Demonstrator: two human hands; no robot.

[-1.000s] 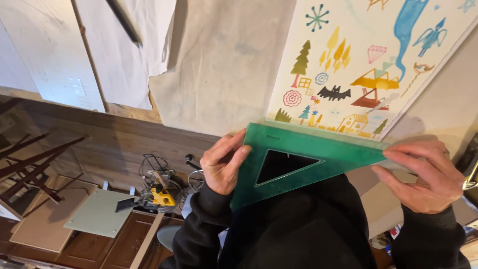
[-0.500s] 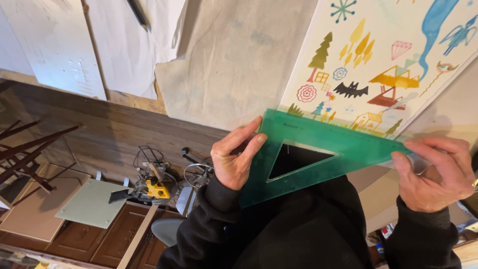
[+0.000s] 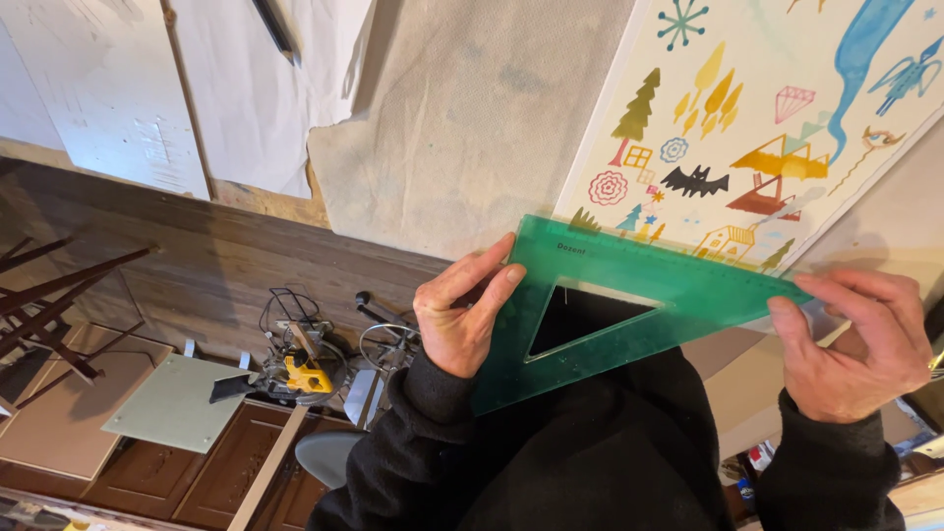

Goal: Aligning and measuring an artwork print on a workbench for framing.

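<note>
- Green see-through set square [image 3: 629, 295], triangular w/ a triangular cut-out in the middle, held up w/ its long ruled edge along the bottom edge of an illustrated poster [image 3: 757, 118].
- Left hand [image 3: 460, 320] grips the set square's left corner: thumb on the front face near the top edge, fingers curled round behind/under the plastic.
- Right hand [image 3: 854, 344] pinches the narrow right tip, thumb on top, fingers folded beneath; closed on the tool.
- Both wrists in black sleeves; black garment [image 3: 590, 462] fills the lower middle of the view, showing through the cut-out.
- Poster: cream sheet w/ small coloured drawings – trees, houses, a black bat, a blue figure, a teal starburst. Lies tilted, rising to the right.
- Left of the poster, a beige canvas sheet [image 3: 462, 128], edges rough; touching or overlapping the poster, can't tell which.
- Further left, white paper sheets [image 3: 147, 88] on the same surface, a dark pencil-like stick [image 3: 277, 29] near the top edge.
- Lower left, well apart from the hands: yellow-and-black mitre saw [image 3: 300, 369], prob. on a bench, w/ cables by it.
- Pale green board [image 3: 177, 403] just beside the saw, over brown panelled cabinet fronts [image 3: 128, 482].
- Dark wooden slats [image 3: 49, 295] at far left.
</note>
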